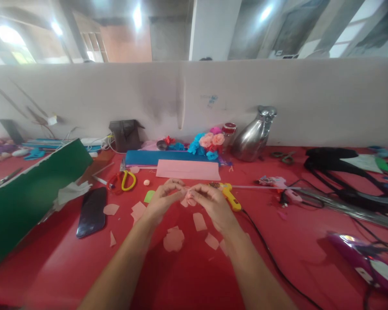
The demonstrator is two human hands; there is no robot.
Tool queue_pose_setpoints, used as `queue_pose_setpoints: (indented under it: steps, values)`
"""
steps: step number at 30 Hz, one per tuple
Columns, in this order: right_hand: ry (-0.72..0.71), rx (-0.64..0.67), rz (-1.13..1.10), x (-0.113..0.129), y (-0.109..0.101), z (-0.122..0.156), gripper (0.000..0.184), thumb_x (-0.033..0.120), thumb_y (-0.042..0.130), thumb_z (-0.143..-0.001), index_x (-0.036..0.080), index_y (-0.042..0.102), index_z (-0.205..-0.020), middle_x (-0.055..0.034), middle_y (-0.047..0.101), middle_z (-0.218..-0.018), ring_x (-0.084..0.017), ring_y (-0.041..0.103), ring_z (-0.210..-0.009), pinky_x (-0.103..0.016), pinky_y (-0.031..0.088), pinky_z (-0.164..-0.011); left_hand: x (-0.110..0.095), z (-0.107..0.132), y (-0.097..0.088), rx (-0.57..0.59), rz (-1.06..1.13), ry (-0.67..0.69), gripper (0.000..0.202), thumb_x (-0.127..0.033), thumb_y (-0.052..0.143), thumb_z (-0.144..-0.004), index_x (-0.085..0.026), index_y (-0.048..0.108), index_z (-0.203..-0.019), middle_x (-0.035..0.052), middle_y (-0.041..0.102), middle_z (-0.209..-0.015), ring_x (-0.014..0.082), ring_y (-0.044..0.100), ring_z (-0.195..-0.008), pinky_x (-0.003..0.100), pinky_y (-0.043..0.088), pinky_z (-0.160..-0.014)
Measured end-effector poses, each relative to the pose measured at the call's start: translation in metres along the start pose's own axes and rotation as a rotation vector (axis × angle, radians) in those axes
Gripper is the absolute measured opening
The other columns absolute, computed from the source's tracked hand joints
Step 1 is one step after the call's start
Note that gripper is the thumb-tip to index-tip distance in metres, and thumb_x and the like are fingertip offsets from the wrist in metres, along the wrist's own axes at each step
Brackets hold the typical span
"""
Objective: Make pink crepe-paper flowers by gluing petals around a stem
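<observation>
Head view: both hands' fingers (176,186) pinch shut on a small pink paper piece (189,196).

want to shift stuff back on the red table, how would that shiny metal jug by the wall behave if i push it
The metal jug looks tall with a narrow neck above a wider belly, so a push up high may tip it; a push low down probably slides it. Its polished surface likely feels slippery. Whether it is full, and so heavy, cannot be told. The paper flowers beside it would likely crush.

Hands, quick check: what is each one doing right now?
Left hand: fingers pinched on the small pink paper piece.
Right hand: fingers pinched on the same pink piece, meeting the left.
</observation>
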State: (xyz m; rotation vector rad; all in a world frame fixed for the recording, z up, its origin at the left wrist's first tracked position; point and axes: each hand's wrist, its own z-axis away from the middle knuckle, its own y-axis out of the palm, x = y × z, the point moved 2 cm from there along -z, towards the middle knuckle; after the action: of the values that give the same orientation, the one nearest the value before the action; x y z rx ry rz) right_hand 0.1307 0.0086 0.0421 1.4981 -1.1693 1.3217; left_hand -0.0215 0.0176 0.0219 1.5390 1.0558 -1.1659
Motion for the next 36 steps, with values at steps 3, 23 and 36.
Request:
queue_pose_setpoints:
  steps: [3,23,36]
  values:
    - [0.004,-0.018,0.005,0.0002,0.0002,0.0002,0.015,0.033,0.062,-0.077,0.019,0.064,-0.072,-0.0002,0.062,-0.067,-0.015,0.054,-0.067,-0.029,0.041,-0.069,-0.0014,0.0003,0.0009,-0.013,0.018,0.015,0.012,-0.031,0.065,-0.074,-0.019,0.067,-0.073,0.0048,0.054,-0.101,0.0170,0.052,-0.095,0.028,0.039,-0.085]
    - [0.036,-0.012,0.042,0.0003,0.0010,0.0011,0.021,0.040,0.062,-0.076,0.020,0.060,-0.071,0.0007,0.057,-0.073,-0.015,0.050,-0.075,-0.029,0.038,-0.071,-0.0028,0.0010,0.0020,0.110,0.009,0.013,0.018,-0.036,0.055,-0.082,-0.018,0.056,-0.077,0.0000,0.048,-0.074,0.0123,0.043,-0.072,0.024,0.034,-0.070]
    - [0.076,0.017,-0.015,0.0019,0.0020,0.0017,0.023,0.040,0.060,-0.079,0.020,0.055,-0.068,0.0029,0.049,-0.067,-0.013,0.043,-0.065,-0.027,0.035,-0.066,0.0002,0.0017,0.0017,0.115,0.099,-0.049,0.018,-0.035,0.056,-0.082,-0.017,0.057,-0.080,0.0001,0.049,-0.073,0.0117,0.043,-0.069,0.024,0.033,-0.068]
